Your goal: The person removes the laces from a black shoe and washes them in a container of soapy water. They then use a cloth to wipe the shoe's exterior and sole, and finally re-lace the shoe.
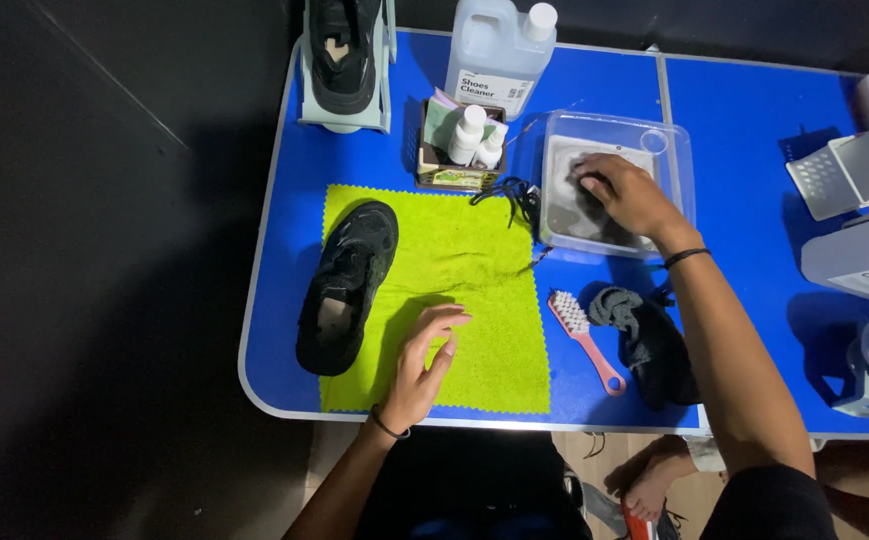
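Two hands at work: the left hand (423,362) rests loosely spread on the green cloth (455,260), beside the black shoe (347,285) lying untouched. Farther out, the right hand (625,195) presses a dark rag down in the clear tub (680,150) on the blue bench (755,120); pink brush (585,340) idle.

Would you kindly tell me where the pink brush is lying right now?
In the head view, the pink brush lies on the blue table, between the green cloth and a dark rag.
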